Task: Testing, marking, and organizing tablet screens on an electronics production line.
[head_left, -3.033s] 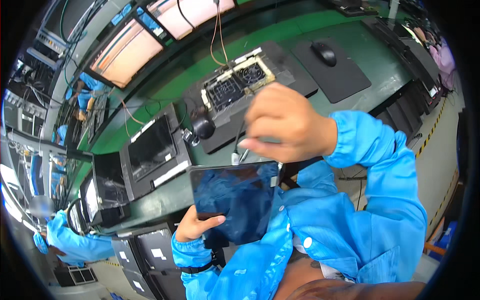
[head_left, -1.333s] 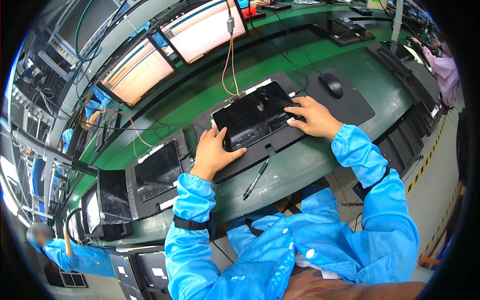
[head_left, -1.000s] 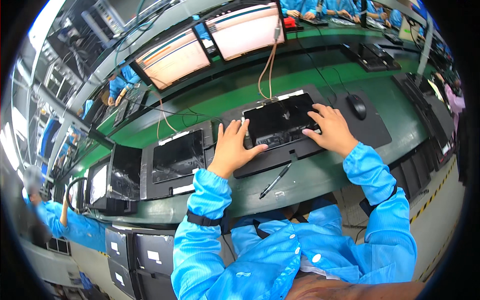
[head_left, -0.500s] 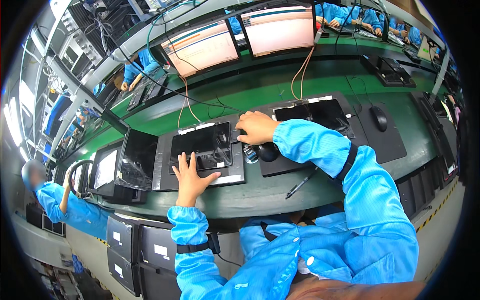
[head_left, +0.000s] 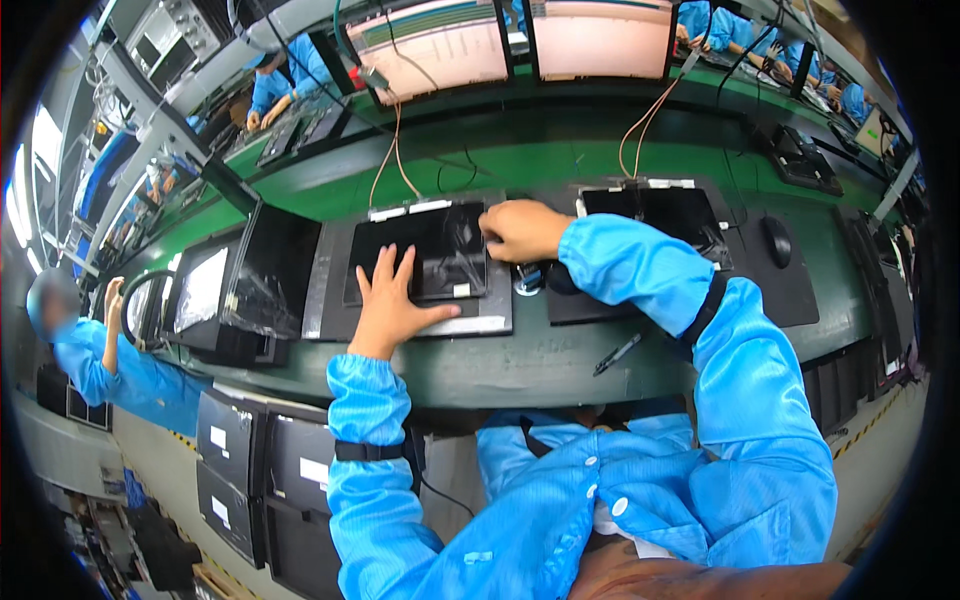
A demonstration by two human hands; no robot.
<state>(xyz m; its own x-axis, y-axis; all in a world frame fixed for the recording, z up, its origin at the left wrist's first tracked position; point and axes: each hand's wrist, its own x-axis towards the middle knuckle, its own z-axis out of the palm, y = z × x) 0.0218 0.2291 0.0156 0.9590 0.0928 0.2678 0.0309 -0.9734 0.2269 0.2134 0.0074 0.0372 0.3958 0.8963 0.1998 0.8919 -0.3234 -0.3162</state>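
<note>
A flat black display panel [head_left: 425, 252], like a tablet, lies on a dark mat [head_left: 325, 285] in front of me. My left hand [head_left: 388, 308] rests with spread fingers over its lower left part, thumb stretched toward the lower edge. At the panel's right edge is my right hand [head_left: 527, 232], its fingers curled and pressed together; anything between them is hidden. Just below the right hand sit a small metallic and blue part [head_left: 527, 279] and a round black object [head_left: 563, 281], partly covered by my sleeve. A second black panel [head_left: 655, 217] lies to the right, beneath my right forearm.
Two monitors [head_left: 425, 55] stand behind the bench, with cables running down to the panels. A mouse [head_left: 776, 242] is at the right, a pen [head_left: 617, 355] near the front edge. Black panels [head_left: 270, 270] stand tilted on the left. Co-workers [head_left: 120, 355] sit around.
My right hand has moved left relative to the panel and now reaches its right edge. The left hand's fingers reach further over the panel. The whole view has shifted slightly.
</note>
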